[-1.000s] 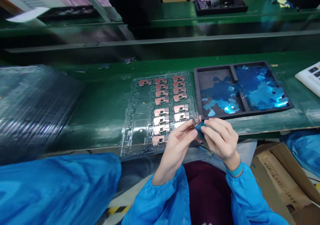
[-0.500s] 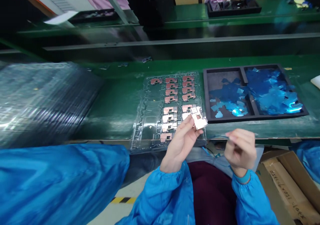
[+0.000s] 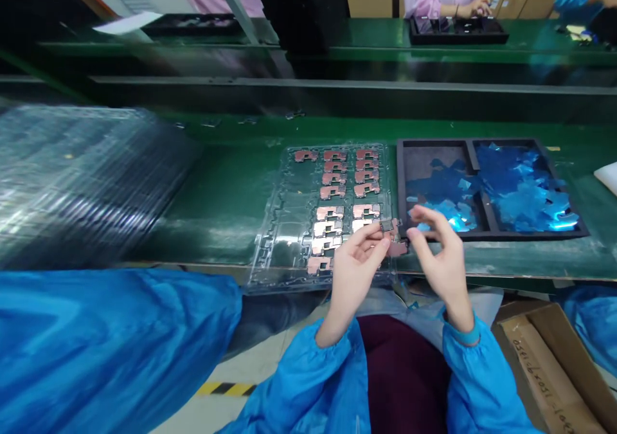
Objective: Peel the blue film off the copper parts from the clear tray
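My left hand pinches a small copper-coloured metal part by its edge, just over the near right corner of a clear plastic tray. Rows of similar copper parts lie in that tray's pockets. My right hand hovers right beside the part, at the near edge of a black two-compartment tray. Its fingers are curled and apart, and I see nothing in them. Scraps of blue film fill the black tray.
A tall stack of clear trays lies on the green bench at the left. A blue-sleeved arm of a person beside me fills the lower left. A cardboard box stands at lower right. People in pink work at a far bench with another black tray.
My hands came apart, the right one pulling away from the part, then rising to the black tray's near edge. The left hand keeps the part and has lowered it slightly.
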Tool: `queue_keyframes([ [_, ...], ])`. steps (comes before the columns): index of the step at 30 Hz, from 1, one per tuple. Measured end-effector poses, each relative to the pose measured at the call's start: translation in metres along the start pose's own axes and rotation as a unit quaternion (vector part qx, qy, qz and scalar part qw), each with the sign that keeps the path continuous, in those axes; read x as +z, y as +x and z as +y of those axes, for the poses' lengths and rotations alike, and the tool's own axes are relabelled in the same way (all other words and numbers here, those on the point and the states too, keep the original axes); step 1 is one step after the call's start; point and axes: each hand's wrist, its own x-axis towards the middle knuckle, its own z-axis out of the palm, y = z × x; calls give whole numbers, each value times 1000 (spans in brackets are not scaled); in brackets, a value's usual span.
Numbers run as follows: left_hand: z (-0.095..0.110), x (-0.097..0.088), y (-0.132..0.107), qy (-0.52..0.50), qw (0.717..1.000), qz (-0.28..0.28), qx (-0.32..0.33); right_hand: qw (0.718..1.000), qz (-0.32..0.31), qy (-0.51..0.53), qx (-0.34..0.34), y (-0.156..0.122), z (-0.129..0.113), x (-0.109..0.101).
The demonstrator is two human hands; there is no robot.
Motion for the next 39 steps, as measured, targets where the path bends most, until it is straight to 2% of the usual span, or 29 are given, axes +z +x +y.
queue_keyframes([
  [2, -1, 2, -2, 24, 999, -9, 24, 993, -49, 80, 68, -12, -10, 11],
  [4, -1, 4, -5, 41, 998, -16, 50, 984, -53, 130, 114, -17, -13, 17],
  [7, 0, 5, -8, 65, 994, -19, 81, 968, -55, 194, 149, -16, -9, 19],
  [10, 1, 4, -8, 64, 995, -3, 78, 966, -68, 206, 141, -14, -6, 14],
  [14, 4, 3, -5, 14, 999, 15, 31, 973, -72, 184, 120, -20, -6, 9],
  [18, 5, 4, -3, -30, 999, 14, -1, 973, -63, 169, 145, -30, -5, 14],
  [21, 4, 5, -3, -29, 999, 28, 11, 971, -51, 172, 157, -32, -2, 17],
  [25, 1, 5, -2, -19, 999, 33, 22, 965, -65, 199, 159, -30, 0, 15],
  [31, -3, 6, -3, -11, 999, 39, 13, 973, -59, 166, 146, -34, 2, 18],
  [35, -6, 9, -4, -27, 999, 37, 13, 961, -77, 210, 164, -33, 5, 17],
  [39, -6, 9, -6, -46, 999, 11, -2, 954, -107, 222, 171, -31, 9, 7],
])
